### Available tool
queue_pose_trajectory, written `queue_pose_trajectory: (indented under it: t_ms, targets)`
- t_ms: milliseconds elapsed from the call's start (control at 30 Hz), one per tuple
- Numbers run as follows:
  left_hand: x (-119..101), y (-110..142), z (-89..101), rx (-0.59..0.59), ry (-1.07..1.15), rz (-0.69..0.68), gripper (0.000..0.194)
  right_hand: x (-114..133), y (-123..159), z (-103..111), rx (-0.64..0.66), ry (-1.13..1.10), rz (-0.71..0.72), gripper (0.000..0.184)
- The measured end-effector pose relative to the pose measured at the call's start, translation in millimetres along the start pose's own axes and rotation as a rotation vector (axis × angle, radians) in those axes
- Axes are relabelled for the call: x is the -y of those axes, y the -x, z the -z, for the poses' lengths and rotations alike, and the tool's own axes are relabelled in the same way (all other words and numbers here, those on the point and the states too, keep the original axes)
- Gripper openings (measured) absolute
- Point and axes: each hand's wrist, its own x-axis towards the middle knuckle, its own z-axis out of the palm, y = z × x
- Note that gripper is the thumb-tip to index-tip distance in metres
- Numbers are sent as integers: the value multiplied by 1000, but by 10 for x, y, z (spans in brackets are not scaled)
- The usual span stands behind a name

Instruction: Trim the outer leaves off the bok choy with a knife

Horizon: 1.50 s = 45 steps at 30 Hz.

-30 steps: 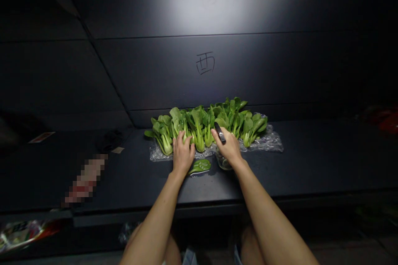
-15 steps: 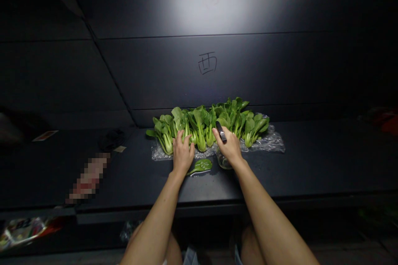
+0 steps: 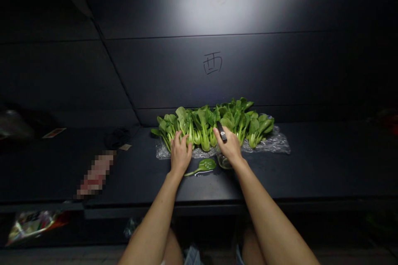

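Several heads of bok choy (image 3: 203,132) stand in a row on clear plastic film (image 3: 267,145), leaves up against the dark back panel. My left hand (image 3: 180,153) rests at the stems on the left of the row, fingers spread and fingertips at the greens. In front lies a loose green leaf (image 3: 207,165) on a wet patch. Wrapped in my right hand (image 3: 230,145) is a clear container (image 3: 224,161) with a black top (image 3: 222,131), which may be a spray bottle; most of its body is hidden by the hand.
Dark panels marked with a drawn character (image 3: 212,63) rise behind the dark shelf (image 3: 326,165). To the left lie a pixelated object (image 3: 97,174), a dark crumpled item (image 3: 117,137) and small cards (image 3: 54,133). Below the front edge is a shiny package (image 3: 32,225).
The view has shifted slightly, so the scene sits a little further right. My left hand has moved left along the stems, showing more of the loose leaf's stalk. The right hand keeps its grip.
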Motion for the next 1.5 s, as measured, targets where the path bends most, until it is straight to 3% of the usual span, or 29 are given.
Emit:
queue_pose_trajectory:
  t_ms: [600, 1033, 1500]
  targets:
    - [61, -15, 34, 22, -9, 46, 33, 65, 14, -54, -8, -20, -35, 45]
    - [122, 9, 138, 48, -44, 70, 34, 95, 20, -139, -42, -136, 43, 46]
    - [130, 13, 157, 81, -45, 103, 34, 125, 24, -188, -32, -94, 47, 44]
